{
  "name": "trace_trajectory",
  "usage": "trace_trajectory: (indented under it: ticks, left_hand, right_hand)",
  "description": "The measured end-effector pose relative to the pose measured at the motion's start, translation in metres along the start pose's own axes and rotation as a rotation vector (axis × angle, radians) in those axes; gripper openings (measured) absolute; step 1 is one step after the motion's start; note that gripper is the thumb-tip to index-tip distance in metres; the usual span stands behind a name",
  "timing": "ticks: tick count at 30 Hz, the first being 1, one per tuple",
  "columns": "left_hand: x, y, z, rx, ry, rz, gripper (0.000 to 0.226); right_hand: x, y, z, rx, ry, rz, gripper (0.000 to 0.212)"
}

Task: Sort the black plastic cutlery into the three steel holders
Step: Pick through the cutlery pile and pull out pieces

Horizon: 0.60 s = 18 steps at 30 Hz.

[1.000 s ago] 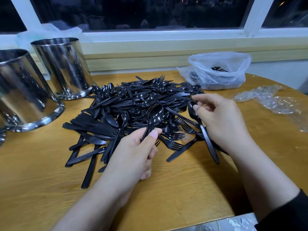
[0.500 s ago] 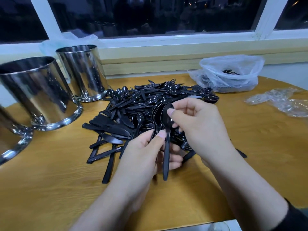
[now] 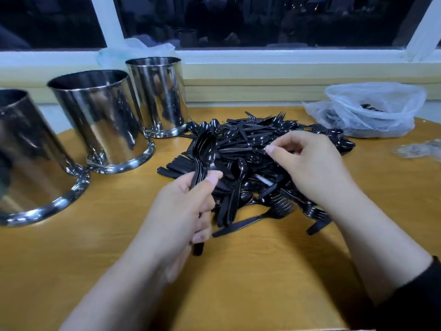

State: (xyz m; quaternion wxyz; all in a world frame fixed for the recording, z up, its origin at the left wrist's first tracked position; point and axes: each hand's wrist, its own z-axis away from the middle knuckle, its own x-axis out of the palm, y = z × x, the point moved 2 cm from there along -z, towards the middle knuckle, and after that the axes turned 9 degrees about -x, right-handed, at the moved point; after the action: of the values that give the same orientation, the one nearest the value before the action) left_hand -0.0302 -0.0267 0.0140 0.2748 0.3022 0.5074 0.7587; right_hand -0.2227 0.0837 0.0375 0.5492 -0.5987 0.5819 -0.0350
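The left hand [image 3: 176,211] is gripping stacked black plastic spoons [image 3: 205,149] upright; the right hand's [image 3: 307,163] grip is pinching narrowly into the black cutlery pile [image 3: 253,144] at twelve o'clock; three shiny steel cylindrical holders [image 3: 100,115] are standing at ten o'clock on the wooden counter [image 3: 262,271].

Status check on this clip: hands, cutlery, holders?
Left hand gripping a stack of spoons. Right hand over the cutlery pile, fingers pinching, contents unclear. Three steel holders upright at left, path clear.

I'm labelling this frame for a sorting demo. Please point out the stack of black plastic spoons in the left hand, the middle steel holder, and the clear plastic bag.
stack of black plastic spoons [image 3: 207,149], head view, on the top bowl.
middle steel holder [image 3: 100,115], head view, on its side wall.
clear plastic bag [image 3: 372,96], head view, on its upper rim.
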Motion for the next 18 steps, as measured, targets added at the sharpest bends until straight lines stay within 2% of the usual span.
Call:
trace_trajectory:
  ticks: [2, 5, 8, 13, 18]
  left_hand:
    - [-0.01, 0.0, 0.0, 0.0, -0.001, -0.031, 0.037]
    - [-0.017, -0.001, -0.002, 0.001, -0.018, -0.072, 0.047]
    - [-0.025, -0.002, -0.002, -0.034, -0.021, -0.062, 0.048]
    - [-0.032, -0.004, 0.0, -0.067, -0.053, -0.072, 0.039]
    - [-0.032, -0.009, -0.007, -0.093, -0.043, -0.046, 0.046]
  right_hand:
    - [0.013, -0.003, -0.008, -0.023, -0.096, 0.128, 0.018]
    - [0.034, -0.007, -0.011, -0.037, -0.217, 0.278, 0.037]
    - [0.05, -0.01, -0.012, -0.028, -0.247, 0.347, 0.049]
    - [0.054, -0.006, -0.011, -0.036, -0.191, 0.39, 0.03]
    - [0.044, -0.003, -0.012, -0.024, -0.102, 0.358, 0.018]
